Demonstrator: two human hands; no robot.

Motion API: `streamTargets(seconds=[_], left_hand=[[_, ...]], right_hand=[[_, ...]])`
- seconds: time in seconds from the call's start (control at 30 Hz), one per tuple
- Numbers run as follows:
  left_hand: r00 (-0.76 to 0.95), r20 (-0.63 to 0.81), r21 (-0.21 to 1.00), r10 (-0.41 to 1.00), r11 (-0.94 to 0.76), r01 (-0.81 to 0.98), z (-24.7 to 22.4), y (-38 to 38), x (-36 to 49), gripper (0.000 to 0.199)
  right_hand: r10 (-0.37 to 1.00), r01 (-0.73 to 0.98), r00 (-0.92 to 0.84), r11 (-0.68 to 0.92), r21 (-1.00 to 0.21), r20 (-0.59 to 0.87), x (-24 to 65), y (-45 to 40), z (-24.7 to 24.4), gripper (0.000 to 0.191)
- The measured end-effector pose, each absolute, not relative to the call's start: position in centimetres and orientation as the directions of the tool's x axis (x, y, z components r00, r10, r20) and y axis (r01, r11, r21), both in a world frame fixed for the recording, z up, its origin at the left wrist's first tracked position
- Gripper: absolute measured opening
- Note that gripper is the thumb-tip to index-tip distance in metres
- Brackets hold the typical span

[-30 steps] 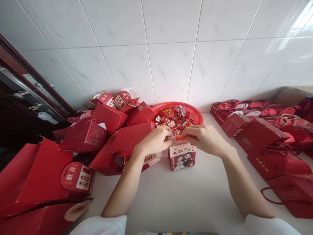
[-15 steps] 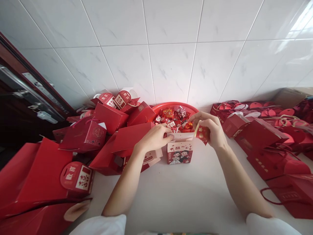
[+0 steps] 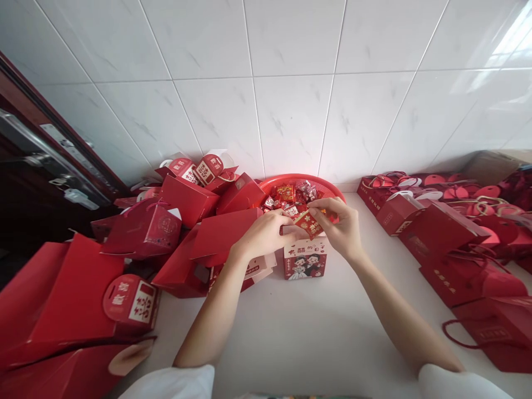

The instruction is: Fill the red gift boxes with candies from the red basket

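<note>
Pinching a red-gold pkt (image 3: pixel 310 224) at the top of the small printed box (image 3: pixel 305 263), on the counter (image 3: pixel 291 338) nr the basket (image 3: pixel 336 187): R hand (image 3: pixel 341 228). L hand (image 3: pixel 264 234) curled at box's upper-left edge; can't tell if gripping. Poss. risk: pkt snags on box edge, or box tips if pushed unsupported.

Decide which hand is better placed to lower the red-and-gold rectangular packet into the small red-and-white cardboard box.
Probably the right hand: it pinches the packet above the box, while the left hand sits at the box's upper left.
</note>
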State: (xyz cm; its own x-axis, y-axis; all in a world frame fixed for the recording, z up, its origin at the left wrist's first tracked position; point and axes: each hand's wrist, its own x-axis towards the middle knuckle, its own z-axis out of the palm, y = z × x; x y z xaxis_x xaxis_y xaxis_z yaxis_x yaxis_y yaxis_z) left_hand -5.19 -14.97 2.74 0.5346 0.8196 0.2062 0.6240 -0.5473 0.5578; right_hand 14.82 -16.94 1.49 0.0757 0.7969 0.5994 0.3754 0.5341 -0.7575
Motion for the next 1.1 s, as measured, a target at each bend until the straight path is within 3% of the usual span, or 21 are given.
streamTargets(seconds=[0.2, 0.43, 0.57, 0.8, 1.03, 1.1], left_hand=[[0.509, 0.176, 0.583, 0.842, -0.506, 0.635, 2.7, -14.8, -5.1, 0.030], [0.519, 0.113, 0.563, 0.847, -0.485, 0.669, 2.6, -14.5, -5.6, 0.066], [0.502, 0.103, 0.570, 0.859, -0.465, 0.678, 2.6, -14.5, -5.7, 0.063], [0.496, 0.073, 0.570, 0.865, -0.444, 0.691, 2.9, -14.6, -5.6, 0.064], [0.502, 0.027, 0.576, 0.864, -0.424, 0.699, 3.1, -14.6, -5.6, 0.069], [0.504, 0.030, 0.564, 0.863, -0.431, 0.704, 3.0, -14.5, -5.7, 0.070]], right_hand=[[0.777, 0.396, 0.046, 0.563, -0.726, 0.628, 14.9, -17.4, 1.2, 0.017], [0.709, 0.487, -0.239, 0.678, -0.551, 0.663, 15.9, -17.3, 1.6, 0.016], [0.671, 0.483, -0.435, 0.737, -0.473, 0.600, 17.0, -17.0, 2.2, 0.020], [0.597, 0.509, -0.615, 0.800, -0.319, 0.515, 17.1, -17.8, 2.9, 0.030], [0.715, 0.728, -0.588, 0.671, -0.137, 0.377, 16.4, -17.8, 2.3, 0.028], [0.725, 0.730, -0.592, 0.667, -0.146, 0.352, 16.4, -17.7, 2.1, 0.023]])
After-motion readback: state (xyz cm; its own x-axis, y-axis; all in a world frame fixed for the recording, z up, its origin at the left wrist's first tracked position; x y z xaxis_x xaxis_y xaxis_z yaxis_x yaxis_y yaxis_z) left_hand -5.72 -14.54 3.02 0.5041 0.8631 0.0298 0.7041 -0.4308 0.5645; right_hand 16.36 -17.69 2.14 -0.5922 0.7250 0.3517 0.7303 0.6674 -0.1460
